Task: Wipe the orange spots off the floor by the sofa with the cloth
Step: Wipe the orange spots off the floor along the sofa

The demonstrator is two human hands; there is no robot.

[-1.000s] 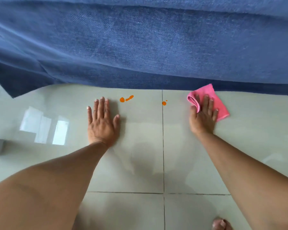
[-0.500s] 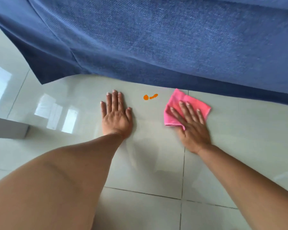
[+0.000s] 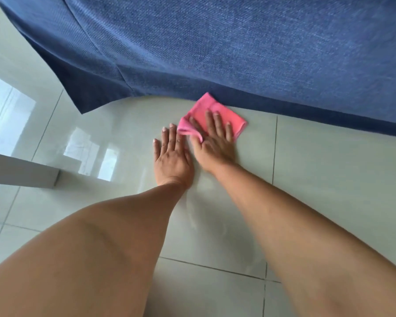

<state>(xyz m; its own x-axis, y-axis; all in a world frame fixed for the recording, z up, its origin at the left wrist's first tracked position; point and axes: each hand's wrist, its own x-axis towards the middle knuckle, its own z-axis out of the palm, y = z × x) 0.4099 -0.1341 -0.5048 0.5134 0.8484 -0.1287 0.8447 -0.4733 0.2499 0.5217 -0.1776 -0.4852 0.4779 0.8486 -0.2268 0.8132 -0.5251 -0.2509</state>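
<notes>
Cloth perhaps hides the spots; sofa cut off.

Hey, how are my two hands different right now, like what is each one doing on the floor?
The left hand lies bare, palm flat on the tile floor; the right hand presses down on the pink cloth. The left hand's fingers are close together, while the right hand's are spread across the cloth. The right hand reaches nearer the blue sofa. Both are open, palm down, side by side.

Glossy tiled floor, woven fabric sofa, soft cloth
</notes>
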